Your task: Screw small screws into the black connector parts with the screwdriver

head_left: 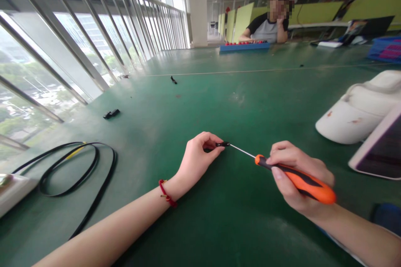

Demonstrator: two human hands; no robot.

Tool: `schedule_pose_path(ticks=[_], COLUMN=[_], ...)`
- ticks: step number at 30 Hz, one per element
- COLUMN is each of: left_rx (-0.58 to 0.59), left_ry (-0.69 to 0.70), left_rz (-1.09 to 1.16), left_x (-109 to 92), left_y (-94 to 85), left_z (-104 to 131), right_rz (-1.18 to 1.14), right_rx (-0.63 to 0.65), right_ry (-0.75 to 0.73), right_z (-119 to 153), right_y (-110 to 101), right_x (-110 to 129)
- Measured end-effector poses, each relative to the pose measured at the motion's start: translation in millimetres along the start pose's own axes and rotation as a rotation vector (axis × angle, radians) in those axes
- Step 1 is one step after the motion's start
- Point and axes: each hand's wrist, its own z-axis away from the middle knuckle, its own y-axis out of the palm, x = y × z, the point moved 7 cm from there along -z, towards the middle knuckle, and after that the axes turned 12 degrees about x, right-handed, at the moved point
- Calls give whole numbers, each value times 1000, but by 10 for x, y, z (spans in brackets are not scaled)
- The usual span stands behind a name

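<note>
Near the middle of the green table (200, 108), my left hand (200, 152) pinches a small black part (223, 144) between thumb and fingers. A red bracelet (167, 193) circles that wrist. To the right, my right hand (297, 175) is wrapped round the handle of an orange and black screwdriver (308, 183). Its thin metal shaft points left, and the tip meets the right end of the black part. Whether the tip sits inside a screw or slot is too small to tell.
A black cable (114, 167) loops at the left beside a white box (14, 192). Small black pieces (112, 114) lie farther back. At the right are a white container (354, 110) and a tablet-like device (380, 150). A person (269, 25) sits behind a blue tray (244, 47).
</note>
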Motion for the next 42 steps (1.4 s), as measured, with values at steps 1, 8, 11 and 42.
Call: schedule_pose_path(ticks=[1,8,11,42], left_rx=[-1,6,8,37], left_ry=[-4,-14,-19,-18], left_rz=[6,31,40,-17], left_x=[6,42,56,1], left_y=[-1,6,10,0], left_z=[0,-12,-17,-19], right_rz=[-3,-9,-21,-213], right_rx=[2,4,5,-228], right_ry=[-4,0,0,191], right_z=[2,4,5,74], right_y=[3,-3,-1,-27], right_x=[0,-10,-10,-118])
